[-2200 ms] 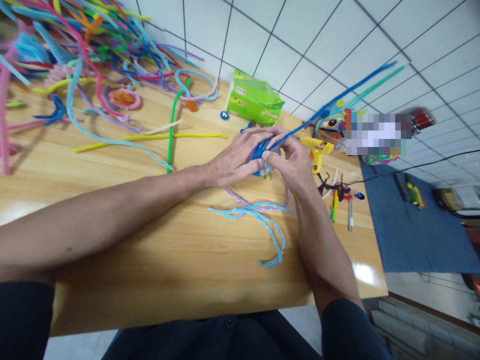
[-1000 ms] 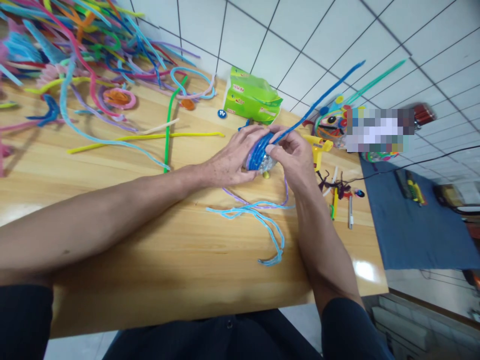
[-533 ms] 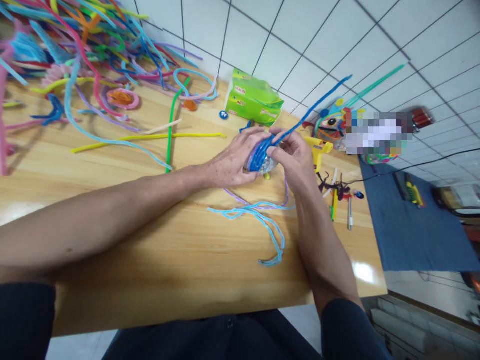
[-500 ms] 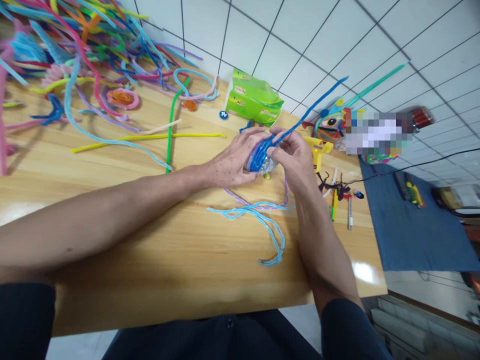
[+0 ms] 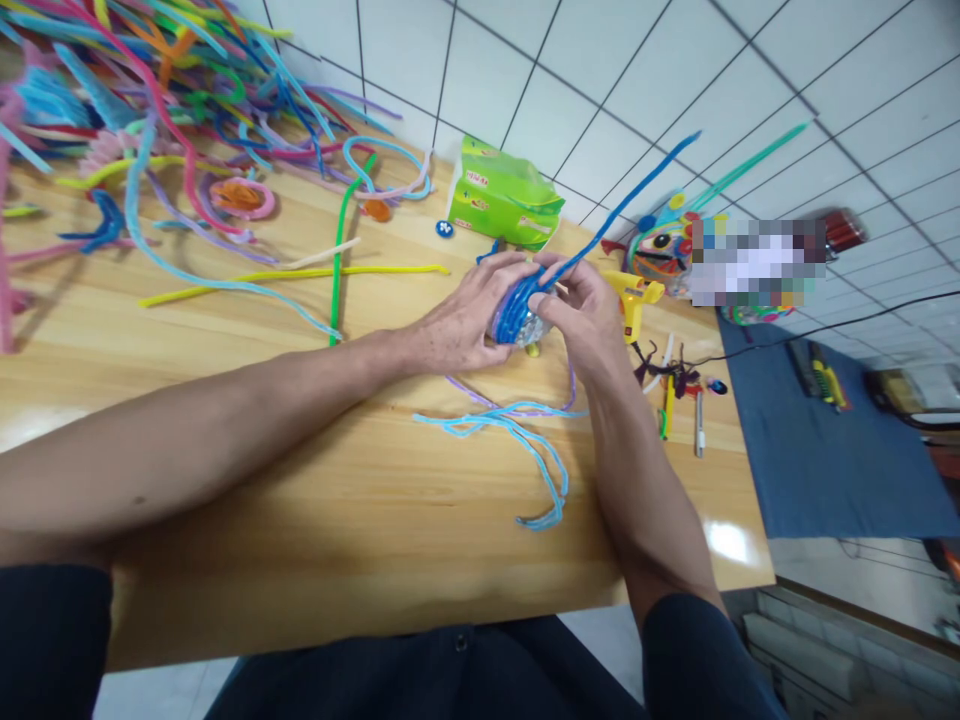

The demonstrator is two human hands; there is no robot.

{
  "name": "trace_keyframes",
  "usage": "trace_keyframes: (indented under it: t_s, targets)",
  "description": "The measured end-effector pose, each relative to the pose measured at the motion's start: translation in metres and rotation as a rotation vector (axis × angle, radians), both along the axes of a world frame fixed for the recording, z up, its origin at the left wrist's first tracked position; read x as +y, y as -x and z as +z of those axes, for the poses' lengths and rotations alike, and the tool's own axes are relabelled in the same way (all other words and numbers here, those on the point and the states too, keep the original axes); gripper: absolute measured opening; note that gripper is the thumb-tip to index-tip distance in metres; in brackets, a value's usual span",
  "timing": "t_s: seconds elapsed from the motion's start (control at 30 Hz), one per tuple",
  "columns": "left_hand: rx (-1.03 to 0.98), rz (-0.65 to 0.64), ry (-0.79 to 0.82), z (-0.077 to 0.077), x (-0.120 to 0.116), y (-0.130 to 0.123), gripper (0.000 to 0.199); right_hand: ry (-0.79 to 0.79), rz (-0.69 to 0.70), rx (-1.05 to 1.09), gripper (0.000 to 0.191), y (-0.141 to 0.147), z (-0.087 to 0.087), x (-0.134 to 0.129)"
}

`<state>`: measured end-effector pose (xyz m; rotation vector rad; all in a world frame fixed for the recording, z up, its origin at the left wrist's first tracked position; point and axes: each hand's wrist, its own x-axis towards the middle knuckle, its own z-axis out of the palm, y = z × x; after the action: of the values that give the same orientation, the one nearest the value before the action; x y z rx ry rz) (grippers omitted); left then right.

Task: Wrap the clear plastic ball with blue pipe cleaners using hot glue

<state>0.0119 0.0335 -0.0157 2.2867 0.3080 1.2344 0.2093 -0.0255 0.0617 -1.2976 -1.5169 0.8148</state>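
- Right hand: grip closed, thumb and fingers pinching a blue pipe cleaner against the clear object it winds round; its free end slants up and rightward in view, before the tiled wall.
- Left hand: grip curved snugly round the near-left side of that clear object, fingers over the top, thumb below. Blue turns cover its middle, a purple band beside them.
- Clear object sits between the two hands, above the table; whether it touches the wood, cannot tell.
- Just below the hands: light-blue pipe cleaners in a loose tangle, a purple pipe cleaner crossing them.
- Behind the hands: green tissue pack, blue button at its left.
- Right of right hand: yellow glue gun, partly hidden.
- Left: green pipe cleaner crossing a yellow pipe cleaner.
- Far left corner: heaped multicoloured pipe cleaners.
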Motion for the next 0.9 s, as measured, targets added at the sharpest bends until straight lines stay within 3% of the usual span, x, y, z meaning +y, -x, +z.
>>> trace_keyframes:
  t_s: [0.67,0.9]
  targets:
    - [-0.006,-0.015,0.079,-0.0017,-0.0005,-0.0021,0.109,-0.002,0.002,0.008,0.03,0.0002,-0.0013,0.0001]
    - [0.001,0.019,0.04,-0.005,0.0022,-0.0019,0.105,-0.013,0.021,-0.03,0.03,0.001,0.0012,-0.0021]
